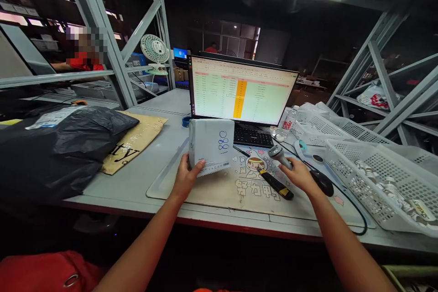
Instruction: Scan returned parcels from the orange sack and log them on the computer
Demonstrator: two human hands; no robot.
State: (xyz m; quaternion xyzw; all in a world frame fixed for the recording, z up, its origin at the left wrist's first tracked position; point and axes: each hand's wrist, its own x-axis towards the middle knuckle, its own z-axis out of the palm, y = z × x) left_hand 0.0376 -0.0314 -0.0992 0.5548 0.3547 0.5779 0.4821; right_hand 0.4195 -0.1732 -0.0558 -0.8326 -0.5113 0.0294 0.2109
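My left hand grips a white box by its lower left corner, holding it upright and a little tilted over the desk mat. Handwritten blue digits mark the box's face, with a printed barcode label low on it. My right hand is closed round the handle of a grey barcode scanner, its head pointing up and left. Just below the scanner lies a black and yellow utility knife. A dark pen rests on the mat between box and scanner.
Behind the box stand a monitor and a keyboard. A black mouse and cable lie right of my hand. White baskets line the right side. Black packages and a yellow mailer cover the left. A small fan stands behind.
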